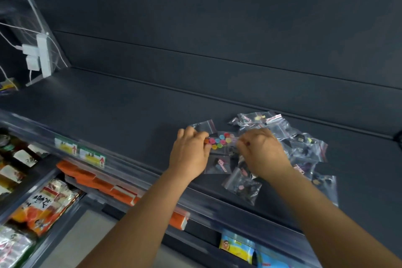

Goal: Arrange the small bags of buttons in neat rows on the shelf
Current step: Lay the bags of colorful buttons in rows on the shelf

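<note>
Left hand [191, 150] and right hand [261, 148] both pinch the bag of coloured buttons [220, 141], near the shelf [130, 115] front edge. Judged light, slippery, limp: grip bag edges.

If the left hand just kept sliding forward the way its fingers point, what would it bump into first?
Probably the clear bag lying just beyond the left hand; past that, bare shelf up to the back wall. Depth is hard to judge.
</note>
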The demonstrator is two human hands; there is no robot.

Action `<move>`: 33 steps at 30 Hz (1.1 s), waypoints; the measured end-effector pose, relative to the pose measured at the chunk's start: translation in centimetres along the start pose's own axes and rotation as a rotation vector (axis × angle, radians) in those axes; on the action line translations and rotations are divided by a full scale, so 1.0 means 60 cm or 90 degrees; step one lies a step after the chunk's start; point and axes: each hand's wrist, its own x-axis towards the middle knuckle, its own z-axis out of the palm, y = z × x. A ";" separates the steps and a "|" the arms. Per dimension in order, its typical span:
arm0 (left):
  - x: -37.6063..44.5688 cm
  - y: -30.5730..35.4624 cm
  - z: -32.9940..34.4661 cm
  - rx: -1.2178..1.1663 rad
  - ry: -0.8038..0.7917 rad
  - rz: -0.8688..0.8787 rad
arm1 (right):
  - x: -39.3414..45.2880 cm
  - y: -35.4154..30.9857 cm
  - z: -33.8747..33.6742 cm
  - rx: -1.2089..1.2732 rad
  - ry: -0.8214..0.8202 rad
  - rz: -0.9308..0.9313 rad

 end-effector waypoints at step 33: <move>0.042 0.105 -0.045 -0.722 -0.015 -0.198 | 0.010 0.007 -0.037 0.622 0.219 0.365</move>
